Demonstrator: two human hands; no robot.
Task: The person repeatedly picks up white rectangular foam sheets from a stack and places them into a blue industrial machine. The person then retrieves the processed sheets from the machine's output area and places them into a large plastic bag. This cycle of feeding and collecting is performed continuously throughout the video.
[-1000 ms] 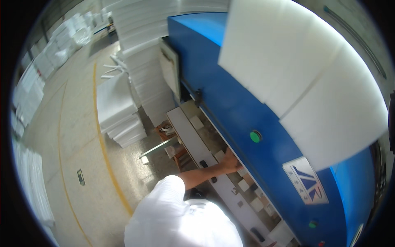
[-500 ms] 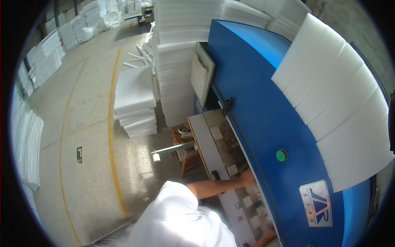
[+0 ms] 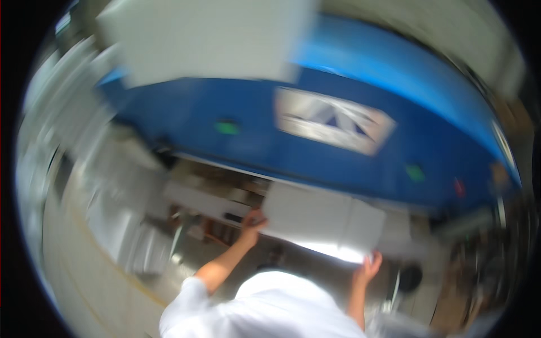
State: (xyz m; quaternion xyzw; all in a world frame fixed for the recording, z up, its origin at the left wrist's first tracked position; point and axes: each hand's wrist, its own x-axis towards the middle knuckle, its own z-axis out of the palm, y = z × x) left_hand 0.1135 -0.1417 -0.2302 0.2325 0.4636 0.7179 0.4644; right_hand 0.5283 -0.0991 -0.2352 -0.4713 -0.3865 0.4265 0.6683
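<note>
A broad white foam sheet (image 3: 321, 217) lies level in front of the blue machine (image 3: 191, 112), its far part under the machine's front panel. At the sheet's left edge my left hand (image 3: 252, 224) is closed against the side, with blur over the fingertips. My right hand (image 3: 368, 269) is by the near right corner, its fingers apart and touching or almost touching the edge. Beneath the sheet runs a pale worktable (image 3: 197, 200), mostly covered by it. Small pale blocks (image 3: 239, 195) show under the machine, left of the sheet.
Large white foam pieces (image 3: 208, 45) rest on top of the machine. Green buttons (image 3: 227, 127) and a label plate (image 3: 335, 121) are on its front. White foam stacks (image 3: 107, 208) stand at the left. A dark round object (image 3: 410, 278) is low at the right.
My view has swung to the right, so the machine now spans the picture. Both hands have come out from under its panel, and the white foam sheet now shows between them.
</note>
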